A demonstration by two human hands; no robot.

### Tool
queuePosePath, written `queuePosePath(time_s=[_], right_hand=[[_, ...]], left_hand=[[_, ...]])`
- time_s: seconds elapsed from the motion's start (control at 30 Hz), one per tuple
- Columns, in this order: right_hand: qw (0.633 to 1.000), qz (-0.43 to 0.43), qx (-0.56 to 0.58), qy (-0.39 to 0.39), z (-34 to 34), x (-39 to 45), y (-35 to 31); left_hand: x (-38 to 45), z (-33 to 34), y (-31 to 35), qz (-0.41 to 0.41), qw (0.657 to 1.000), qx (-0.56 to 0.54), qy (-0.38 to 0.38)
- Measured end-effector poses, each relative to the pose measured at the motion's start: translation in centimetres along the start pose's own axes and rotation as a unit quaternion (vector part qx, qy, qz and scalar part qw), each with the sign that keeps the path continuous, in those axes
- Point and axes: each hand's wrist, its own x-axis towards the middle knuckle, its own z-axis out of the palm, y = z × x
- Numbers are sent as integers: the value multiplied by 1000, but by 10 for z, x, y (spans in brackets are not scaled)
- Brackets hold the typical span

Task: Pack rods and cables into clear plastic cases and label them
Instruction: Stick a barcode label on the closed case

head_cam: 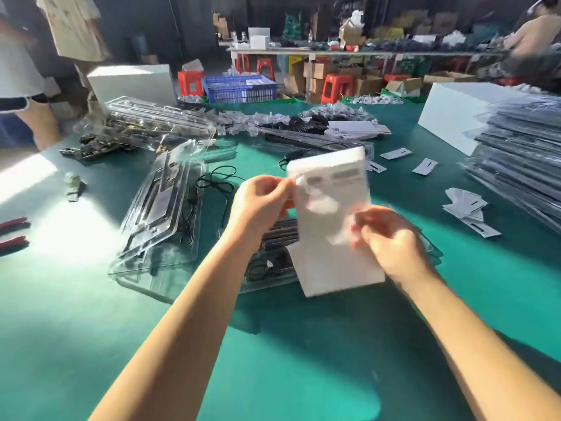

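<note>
Your left hand [261, 199] pinches the upper left edge of a white label sheet [334, 226], and your right hand [391, 241] grips its right side lower down; the sheet is blurred, so whether a sticker is peeling off it is unclear. You hold the sheet lifted above the green worktop [273, 344], its long axis running away from you and leaning slightly left. Directly beneath the sheet lies a clear plastic case [267, 262] holding dark rods and a black cable. Left of the sheet sits another clear case [164, 214]. Right of it, a tall stack of cases [522, 159] rises beside scattered white cards [467, 211]. Beyond the sheet stand red stools [335, 88] and a blue crate [239, 89].
</note>
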Motion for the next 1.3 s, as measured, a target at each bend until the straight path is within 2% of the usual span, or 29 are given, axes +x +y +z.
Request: queuePosePath(time_s=[0.07,0.13,0.23,0.3,0.37,0.4,0.43,0.47,0.5,0.53,0.57,0.6,0.67,0.73,0.83,0.93,1.0,1.07,1.13,1.2,1.23,1.3], right_hand=[[983,127,71,114,-27,35,12],[956,187,77,213,-68,69,26],[926,255,-45,274,-113,99,31],[896,210,-186,345,-115,104,19],[852,123,-316,398,-90,89,-9],[845,49,-359,394,-71,78,-22],[864,-36,-369,340,-49,64,-33],[905,-86,-336,245,-30,50,-42],[951,-86,-261,139,-8,36,-51],[987,-30,-152,47,7,25,-57],[998,43,-34,-13,19,15,-63],[992,108,50,-32,28,9,-66],[980,168,104,-24,39,5,-62],[972,192,132,-17,44,2,-60],[955,236,172,-56,46,-1,-59],[922,304,217,-103,49,-7,-58],[910,335,221,-106,50,-10,-54],[916,337,205,-74,53,-11,-48],[931,309,195,-7,53,-10,-40],[942,265,194,65,49,-6,-32],[945,245,197,91,46,-4,-28],[946,223,202,118,44,-1,-22]], left_hand=[[6,-12,-6,-34,992,-68,98],[9,-23,-12,-26,986,-71,150],[9,-25,-12,61,981,-13,182],[5,-19,-4,124,970,44,204],[-1,-11,4,187,956,69,214],[-5,-7,7,229,946,86,215],[-8,-2,8,275,931,111,212],[-11,1,8,319,913,145,207],[-14,4,7,358,894,181,200],[-16,6,7,390,874,217,191],[-17,7,6,422,852,252,182],[-18,7,5,450,828,284,175],[-19,4,2,490,789,331,169],[-20,-2,-4,512,763,360,160],[-20,-9,-14,538,740,378,143],[-21,-13,-22,556,719,395,135],[-24,-14,-26,558,706,415,135],[-31,-16,-31,551,714,415,118],[-39,-22,-39,518,748,405,87],[-49,-29,-53,425,787,447,10],[-54,-33,-60,354,796,489,-43],[-58,-38,-74,256,784,550,-133]])
